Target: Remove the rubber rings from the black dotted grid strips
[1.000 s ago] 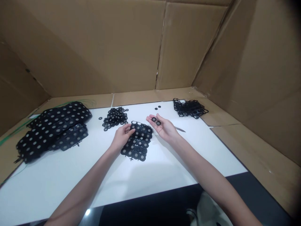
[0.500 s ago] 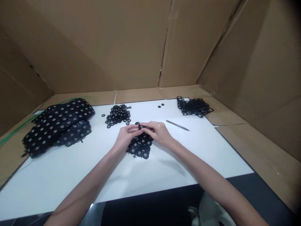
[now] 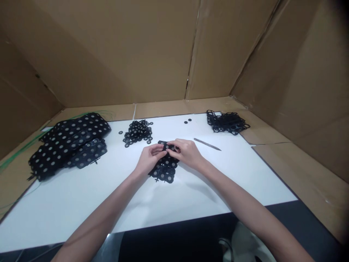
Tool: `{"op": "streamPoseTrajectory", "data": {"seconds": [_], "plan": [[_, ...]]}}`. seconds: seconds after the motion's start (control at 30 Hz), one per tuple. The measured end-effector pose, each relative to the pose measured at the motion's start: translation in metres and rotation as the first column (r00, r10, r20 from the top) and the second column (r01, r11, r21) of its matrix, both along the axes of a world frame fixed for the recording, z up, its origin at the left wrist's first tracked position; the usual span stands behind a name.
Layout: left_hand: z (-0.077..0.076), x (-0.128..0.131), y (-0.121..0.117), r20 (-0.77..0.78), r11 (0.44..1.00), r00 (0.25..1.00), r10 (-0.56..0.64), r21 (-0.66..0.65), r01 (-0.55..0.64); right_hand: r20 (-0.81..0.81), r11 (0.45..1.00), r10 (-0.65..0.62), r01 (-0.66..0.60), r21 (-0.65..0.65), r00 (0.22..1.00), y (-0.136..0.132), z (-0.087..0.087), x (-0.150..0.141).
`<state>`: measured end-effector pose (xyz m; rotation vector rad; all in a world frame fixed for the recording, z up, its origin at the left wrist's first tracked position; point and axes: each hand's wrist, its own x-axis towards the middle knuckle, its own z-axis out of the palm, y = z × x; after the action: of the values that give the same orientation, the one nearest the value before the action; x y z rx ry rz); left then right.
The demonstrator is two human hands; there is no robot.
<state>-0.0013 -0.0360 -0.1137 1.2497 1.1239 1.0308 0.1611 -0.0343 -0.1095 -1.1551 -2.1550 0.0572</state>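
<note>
As we look down at the white bench [image 3: 68, 207], we count, from the left, one stacked heap of dotted ring sheets [image 3: 68, 143], one loose pile of rings [image 3: 137, 133], and one ring sheet [image 3: 164, 171] under our hands. Our left hand [image 3: 149, 159] and right hand [image 3: 187, 153] meet there, fingers [image 3: 159, 148] curled and pinching its top edge, which they partly hide. Further right lie two small discs [image 3: 187, 120], one slim metal blade [image 3: 207, 144] and one tangled heap of black frames [image 3: 227, 122].

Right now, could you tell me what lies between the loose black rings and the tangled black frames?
Two small black discs lie there on the white board in the head view.
</note>
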Motion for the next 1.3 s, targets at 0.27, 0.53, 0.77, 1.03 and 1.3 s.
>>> {"op": "streamPoseTrajectory", "data": {"seconds": [0.27, 0.53, 0.77, 1.03, 1.3], "plan": [[-0.003, -0.002, 0.004, -0.142, 0.994, 0.987, 0.074, 0.092, -0.061, 0.154, 0.950, 0.058, -0.102, 0.294, 0.986, -0.006, -0.006, -0.009], [-0.001, 0.000, 0.005, -0.324, 0.979, 0.934, 0.148, 0.179, -0.094, 0.177, 0.932, 0.004, -0.068, 0.355, 0.984, -0.009, -0.006, -0.018], [-0.002, 0.004, 0.002, -0.315, 0.979, 0.931, 0.183, 0.144, -0.143, 0.120, 0.960, 0.019, -0.052, 0.277, 0.993, -0.008, -0.012, -0.019], [-0.007, 0.005, 0.000, -0.250, 0.977, 0.947, 0.202, 0.112, -0.179, 0.112, 0.963, 0.038, -0.066, 0.262, 0.993, -0.008, -0.013, -0.021], [-0.013, 0.003, 0.007, -0.037, 0.979, 0.978, 0.204, 0.029, -0.203, 0.091, 0.936, 0.110, -0.134, 0.327, 0.990, -0.009, -0.013, -0.016]]}}
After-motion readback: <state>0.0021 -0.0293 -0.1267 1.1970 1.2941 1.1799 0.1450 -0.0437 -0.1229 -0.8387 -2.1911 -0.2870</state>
